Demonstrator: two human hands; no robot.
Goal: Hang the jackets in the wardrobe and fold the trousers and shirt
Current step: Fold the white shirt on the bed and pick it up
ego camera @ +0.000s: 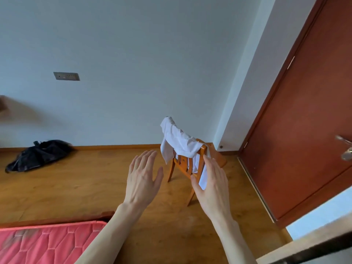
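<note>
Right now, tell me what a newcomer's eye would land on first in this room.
First, the two bare hands raised mid-frame, left hand and right hand, fingers straight and holding nothing. Just beyond them a white shirt hangs draped over the back of a wooden chair. A dark garment lies crumpled on the floor by the wall, left.

Both arms extended forward; left hand (142,179) and right hand (211,184) empty, fingers straight, backs facing camera.

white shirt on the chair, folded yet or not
Not folded: the white shirt hangs loosely draped over the back of the wooden chair, one end dangling down.
</note>
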